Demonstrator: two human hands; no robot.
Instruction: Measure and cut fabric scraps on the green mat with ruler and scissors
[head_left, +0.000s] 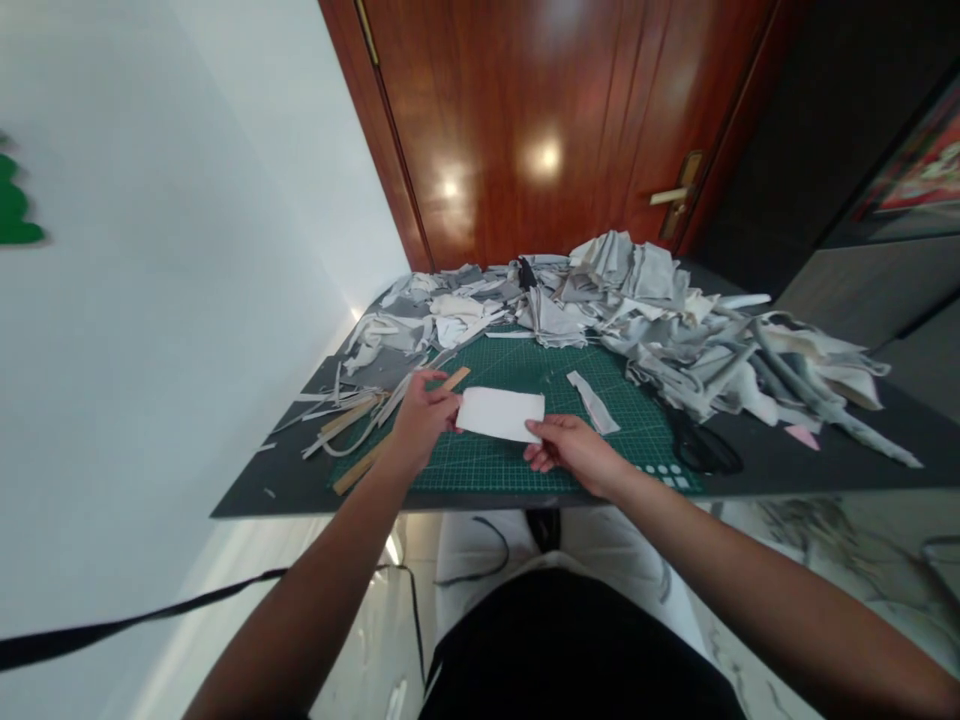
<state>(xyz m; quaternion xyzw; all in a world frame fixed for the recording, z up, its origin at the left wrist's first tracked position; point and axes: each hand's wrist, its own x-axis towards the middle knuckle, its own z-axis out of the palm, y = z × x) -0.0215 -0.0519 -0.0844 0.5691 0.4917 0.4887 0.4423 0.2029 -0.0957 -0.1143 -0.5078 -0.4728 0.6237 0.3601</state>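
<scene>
A white rectangular piece [500, 413], of fabric or card, is held up between both hands over a green cutting mat [480, 467]. My left hand [426, 415] pinches its left end. At its lower right corner, my right hand [568, 447] grips it with the thumb on top. A pale, narrow scrap [594, 402] lies on the mat just beyond my right hand. Beside my left hand, a wooden strip [456, 379] and another wooden strip [364, 465] rest on the mat, partly hidden by the hand and forearm.
Heaps of grey and white fabric scraps [667, 310] cover the back and right of the dark table [259, 485]. Black-handled scissors [705, 447] lie at the right, near the mat's edge. Thin strips [322, 405] are scattered on the left. A wooden door [540, 130] stands behind.
</scene>
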